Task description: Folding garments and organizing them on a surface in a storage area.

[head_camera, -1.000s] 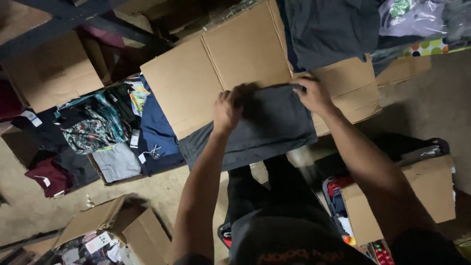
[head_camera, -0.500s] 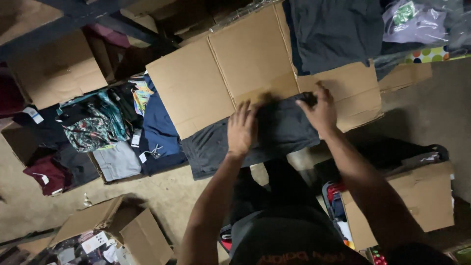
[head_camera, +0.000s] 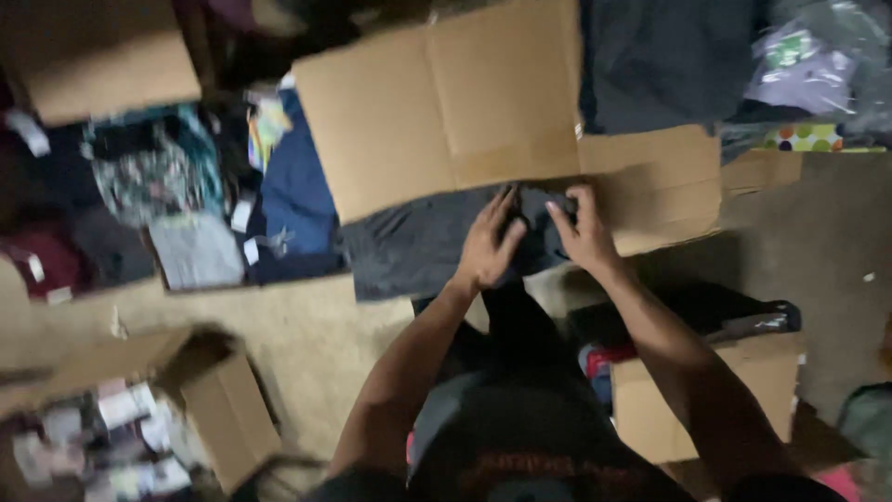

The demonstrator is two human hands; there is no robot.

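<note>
A dark grey garment (head_camera: 418,242) lies across the front edge of a flattened cardboard sheet (head_camera: 446,112). My left hand (head_camera: 491,244) presses flat on the garment's right part, fingers spread. Close beside it, my right hand (head_camera: 578,225) pinches the garment's right end, where the cloth is bunched between the two hands. The view is blurred, so the exact fold is hard to make out.
A pile of clothes with tags (head_camera: 186,204) lies to the left. An open cardboard box (head_camera: 214,409) with small items stands at lower left, another box (head_camera: 706,400) at lower right. A dark garment (head_camera: 669,65) and plastic-bagged items (head_camera: 808,65) lie at the top right.
My two hands have come close together at the garment's right end, bunching the cloth there. The camera has shifted and the picture is more blurred.
</note>
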